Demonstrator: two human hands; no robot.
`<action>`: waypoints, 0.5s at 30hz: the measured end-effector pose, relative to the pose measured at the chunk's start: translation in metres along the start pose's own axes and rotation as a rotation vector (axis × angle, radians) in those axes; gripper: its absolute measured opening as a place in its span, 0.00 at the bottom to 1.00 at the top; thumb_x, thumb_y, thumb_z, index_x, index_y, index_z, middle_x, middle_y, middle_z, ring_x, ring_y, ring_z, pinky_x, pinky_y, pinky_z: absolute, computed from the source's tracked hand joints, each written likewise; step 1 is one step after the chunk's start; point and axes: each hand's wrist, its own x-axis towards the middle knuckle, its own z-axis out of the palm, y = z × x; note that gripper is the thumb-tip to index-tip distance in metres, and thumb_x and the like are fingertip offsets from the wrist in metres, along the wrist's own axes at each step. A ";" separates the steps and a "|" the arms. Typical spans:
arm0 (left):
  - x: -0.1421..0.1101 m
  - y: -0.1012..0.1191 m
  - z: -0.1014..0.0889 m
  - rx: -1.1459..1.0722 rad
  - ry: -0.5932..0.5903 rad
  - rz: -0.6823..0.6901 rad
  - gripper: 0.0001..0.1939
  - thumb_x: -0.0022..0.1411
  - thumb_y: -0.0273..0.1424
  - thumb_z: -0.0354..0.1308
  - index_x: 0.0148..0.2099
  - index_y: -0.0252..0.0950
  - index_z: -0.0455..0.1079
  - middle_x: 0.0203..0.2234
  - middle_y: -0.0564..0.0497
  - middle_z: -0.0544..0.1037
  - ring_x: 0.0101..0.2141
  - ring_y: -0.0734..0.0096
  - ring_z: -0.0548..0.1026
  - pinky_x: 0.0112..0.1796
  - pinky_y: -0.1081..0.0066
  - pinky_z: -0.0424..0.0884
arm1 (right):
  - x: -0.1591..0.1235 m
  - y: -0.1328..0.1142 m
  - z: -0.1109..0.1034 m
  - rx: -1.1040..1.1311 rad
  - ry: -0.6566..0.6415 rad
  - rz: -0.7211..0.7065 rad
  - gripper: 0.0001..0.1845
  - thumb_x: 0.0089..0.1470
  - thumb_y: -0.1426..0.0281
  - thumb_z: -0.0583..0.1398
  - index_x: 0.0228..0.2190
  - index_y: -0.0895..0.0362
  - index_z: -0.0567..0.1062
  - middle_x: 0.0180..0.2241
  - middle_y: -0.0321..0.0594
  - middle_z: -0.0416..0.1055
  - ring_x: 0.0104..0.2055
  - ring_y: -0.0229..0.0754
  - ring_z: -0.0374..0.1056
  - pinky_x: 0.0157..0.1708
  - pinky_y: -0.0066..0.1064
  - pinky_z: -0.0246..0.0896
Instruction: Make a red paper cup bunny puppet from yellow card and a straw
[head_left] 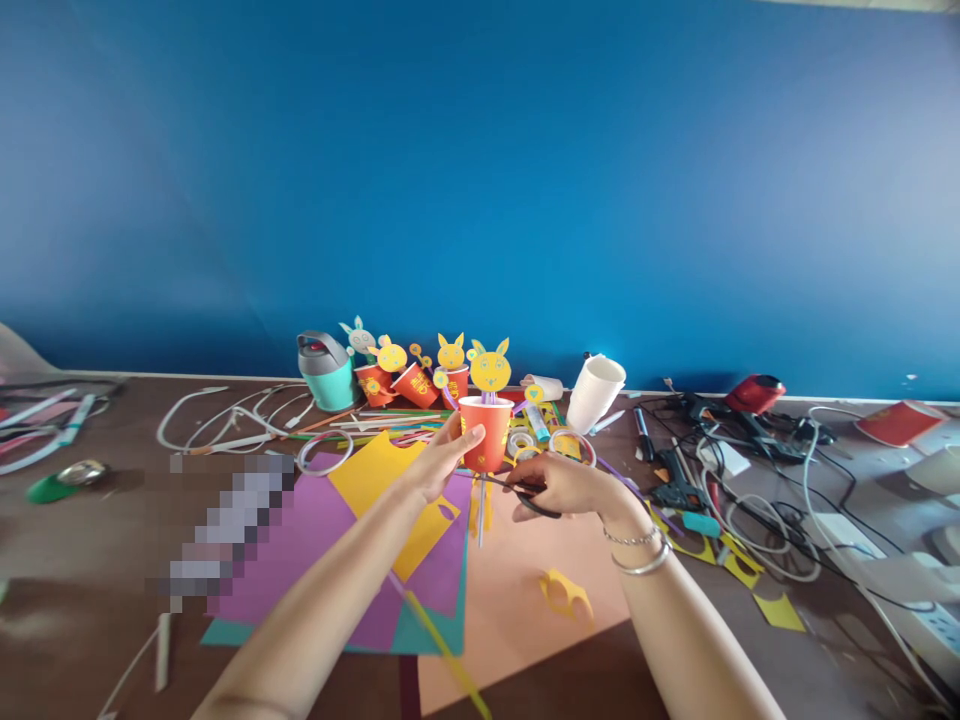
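Note:
My left hand (444, 458) is wrapped round a red paper cup (487, 432) with yellow print, held upright above the paper sheets. A yellow paper animal face (491, 370) with pointed ears stands out of the cup's top. Below the cup hangs a thin pale stick (481, 515), with yellow paper pieces beside it. My right hand (551, 487) is closed on a pair of dark scissors (534, 498); their blades point left, just under the cup. I cannot tell whether the blades touch the stick.
Similar cups with paper faces (415, 385) stand behind, beside a teal flask (327, 375). Purple paper (300, 560), yellow paper (382, 480) and peach paper (517, 610) cover the middle. White cups (595, 392), glue guns (679, 480), cables and a power strip (930, 620) lie on the right.

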 end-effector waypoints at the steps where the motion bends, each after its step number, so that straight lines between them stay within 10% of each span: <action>1: 0.000 0.000 0.000 -0.001 -0.001 0.001 0.34 0.49 0.39 0.67 0.58 0.40 0.63 0.47 0.42 0.76 0.46 0.54 0.74 0.44 0.63 0.69 | 0.000 0.000 0.000 0.000 -0.010 0.002 0.22 0.43 0.58 0.66 0.38 0.56 0.74 0.23 0.30 0.63 0.19 0.28 0.51 0.18 0.23 0.45; 15: 0.001 -0.003 -0.002 0.000 0.003 -0.003 0.33 0.49 0.39 0.67 0.57 0.40 0.65 0.46 0.44 0.77 0.46 0.56 0.74 0.43 0.65 0.69 | 0.002 0.002 0.000 -0.013 0.017 -0.036 0.21 0.42 0.58 0.66 0.37 0.57 0.76 0.24 0.32 0.64 0.22 0.30 0.54 0.20 0.23 0.48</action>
